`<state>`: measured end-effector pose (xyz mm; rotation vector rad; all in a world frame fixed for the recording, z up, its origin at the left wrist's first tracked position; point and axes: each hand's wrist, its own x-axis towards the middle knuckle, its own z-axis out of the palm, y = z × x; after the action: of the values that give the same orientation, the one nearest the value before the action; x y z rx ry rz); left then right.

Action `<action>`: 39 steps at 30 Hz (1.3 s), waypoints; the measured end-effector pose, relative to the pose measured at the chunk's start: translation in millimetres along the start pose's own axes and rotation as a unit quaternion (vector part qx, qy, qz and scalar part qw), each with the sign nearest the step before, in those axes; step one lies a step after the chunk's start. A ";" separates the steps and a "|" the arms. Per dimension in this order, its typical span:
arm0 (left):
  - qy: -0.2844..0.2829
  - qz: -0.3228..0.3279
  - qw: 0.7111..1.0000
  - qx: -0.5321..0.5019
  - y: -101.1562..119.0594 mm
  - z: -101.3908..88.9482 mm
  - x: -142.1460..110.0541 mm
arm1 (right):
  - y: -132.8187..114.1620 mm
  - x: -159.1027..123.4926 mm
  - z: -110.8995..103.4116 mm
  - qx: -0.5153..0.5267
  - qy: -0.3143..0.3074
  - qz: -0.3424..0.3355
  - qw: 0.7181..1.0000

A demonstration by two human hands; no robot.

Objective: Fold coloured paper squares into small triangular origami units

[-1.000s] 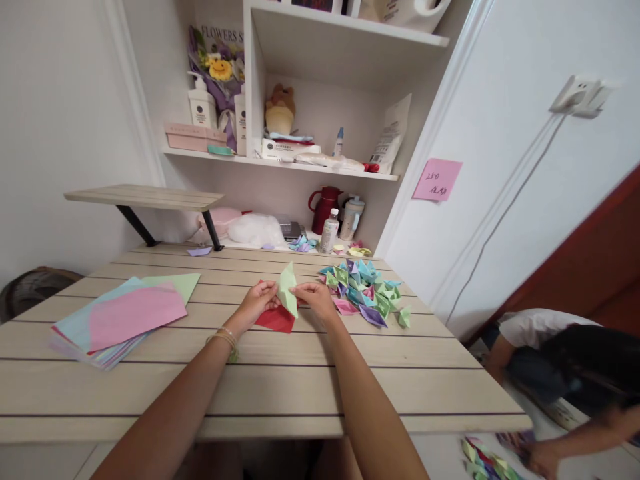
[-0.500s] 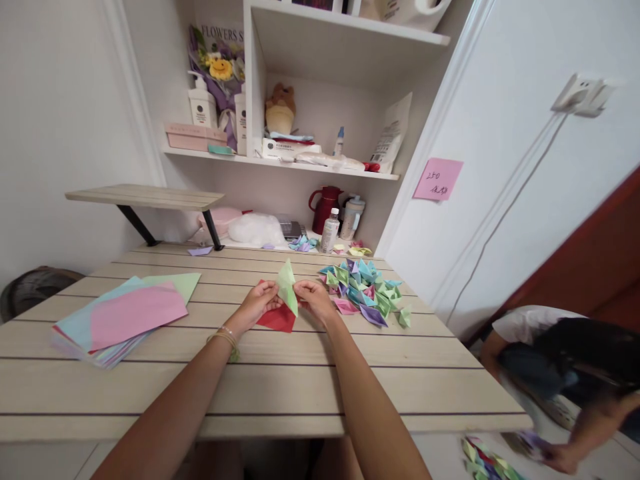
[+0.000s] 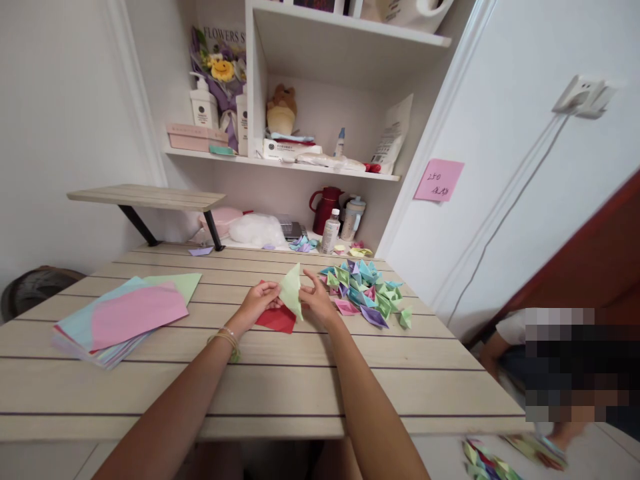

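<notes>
A light green folded paper (image 3: 291, 292) stands on edge above the table, showing a roughly triangular face. My left hand (image 3: 260, 301) pinches its left side between thumb and fingers. Beside the right edge, my right hand (image 3: 316, 299) has its fingers apart with the index finger raised; whether a fingertip touches the paper behind that edge is hard to see. Under the hands lies a red paper sheet (image 3: 281, 321), partly covered. Several folded paper boats (image 3: 365, 288) in green, blue, purple and pink are heaped just right of my right hand.
A fanned stack of coloured paper (image 3: 137, 313) lies on the left of the slatted table (image 3: 280, 393). A small raised shelf (image 3: 147, 196), a bottle (image 3: 330, 232) and a red jug (image 3: 327, 209) stand behind. A person (image 3: 510, 333) crouches at right by more folded papers (image 3: 487, 460).
My right hand has loosened its pinch and spread its fingers. The green paper has turned, showing a broader face. At lower right, the other person's hand has shifted.
</notes>
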<state>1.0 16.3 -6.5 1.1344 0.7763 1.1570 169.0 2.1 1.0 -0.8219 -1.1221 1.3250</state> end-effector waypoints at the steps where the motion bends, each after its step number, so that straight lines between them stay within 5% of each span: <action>1: 0.002 -0.004 1.000 0.013 -0.5 -0.4 0.3 | 0.1 -0.1 -0.4 -0.011 -0.013 -0.003 1.000; 5: 0.016 -0.019 0.999 0.035 -1.8 -1.9 0.9 | 1.2 1.7 -0.4 -0.073 -0.054 -0.051 0.995; 10: 0.007 -0.032 0.999 0.014 0.7 -0.2 -0.8 | 2.5 5.3 -1.9 -0.204 0.005 -0.152 0.967; 14: 0.006 -0.028 1.000 0.012 1.1 -1.6 0.5 | 1.9 4.8 -5.6 -0.192 -0.027 -0.122 0.974; 19: 0.079 0.045 0.996 0.024 -1.0 -7.3 4.9 | 0.2 -1.2 -4.2 -0.144 -0.100 -0.039 0.984; 27: 0.013 0.003 1.000 0.028 3.3 -2.7 -0.2 | -1.6 3.5 -8.2 -0.171 0.010 -0.089 0.981; 34: -0.014 0.028 0.997 0.066 5.9 3.9 -3.2 | 1.1 4.8 -11.7 -0.220 0.075 -0.130 0.964; 39: 0.018 0.060 0.996 0.062 3.0 2.2 0.0 | -2.1 5.5 -10.1 -0.132 0.038 -0.116 0.984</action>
<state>2.1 15.7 -3.1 1.2807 0.8268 1.2467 178.7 8.7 0.9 -0.8966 -1.3073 0.9566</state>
